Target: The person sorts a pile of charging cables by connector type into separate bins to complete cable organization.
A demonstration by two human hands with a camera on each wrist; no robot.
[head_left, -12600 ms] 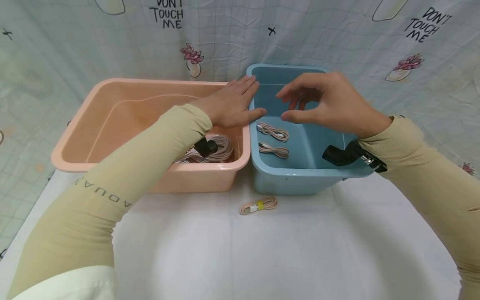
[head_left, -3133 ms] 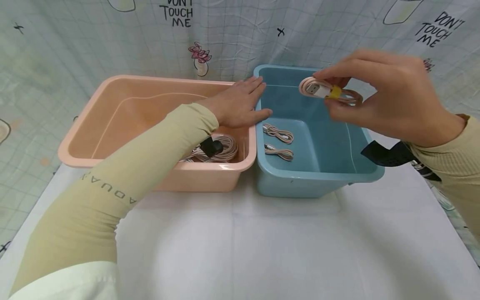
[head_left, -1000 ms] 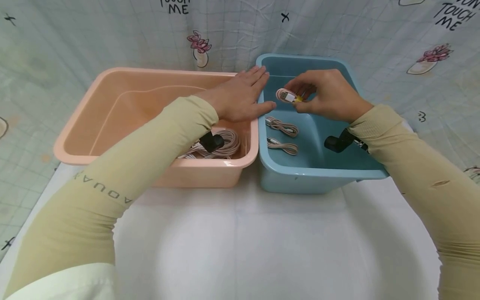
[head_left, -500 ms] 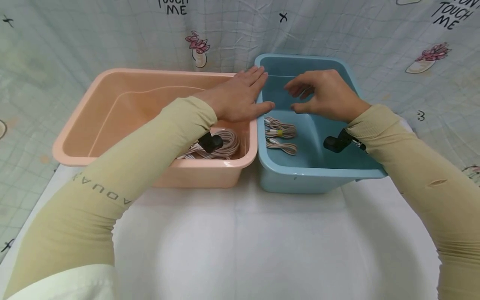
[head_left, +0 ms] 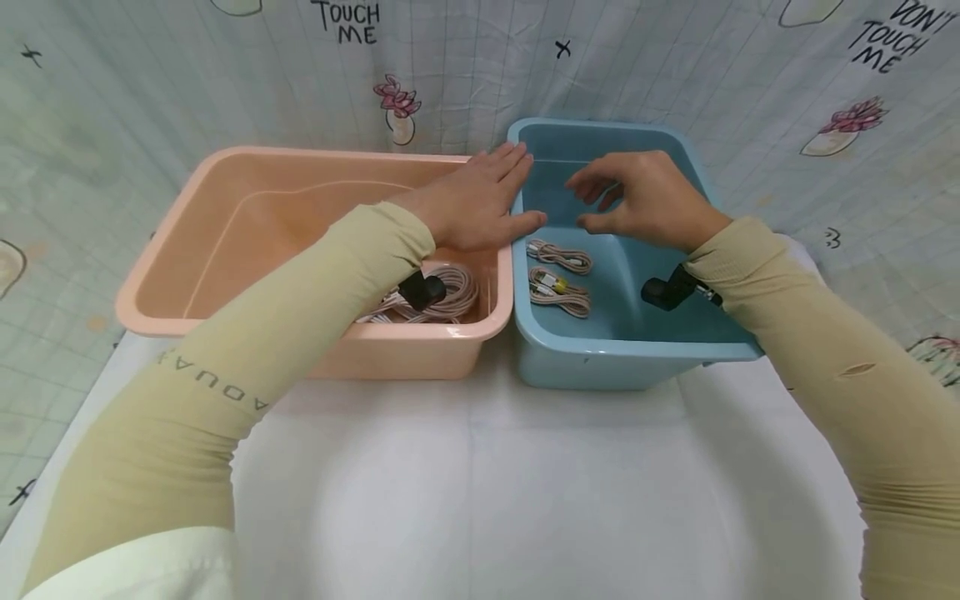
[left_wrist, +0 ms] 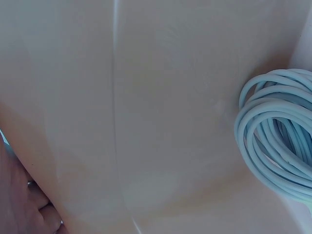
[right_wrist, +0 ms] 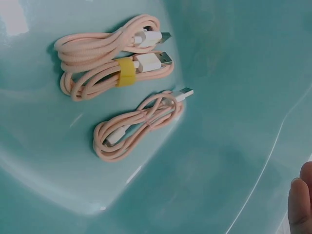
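My left hand (head_left: 480, 200) lies with straight fingers across the adjoining rims of the peach bin (head_left: 315, 329) and the blue bin (head_left: 637, 350). Over the blue bin hovers my right hand (head_left: 645, 200), thumb and fingers apart, holding nothing. Below it on the bin floor lies a coiled beige USB cable with a yellow strap (right_wrist: 126, 73), against another coiled cable (right_wrist: 87, 48). A third coiled cable (right_wrist: 139, 126) sits a little apart, toward the back in the head view. Inside the peach bin is a larger coil of cable (left_wrist: 273, 131), partly hidden by my left wrist's camera.
Both bins stand side by side on a white-covered table (head_left: 465, 492). Behind them hangs a printed curtain (head_left: 465, 75). Black wrist cameras sit under each wrist, the right one (head_left: 663, 293) above the blue bin.
A second ago my right hand pinched the yellow-strapped cable above the blue bin. It let go, and the cable dropped beside the nearer coil. My left hand stayed on the rims.
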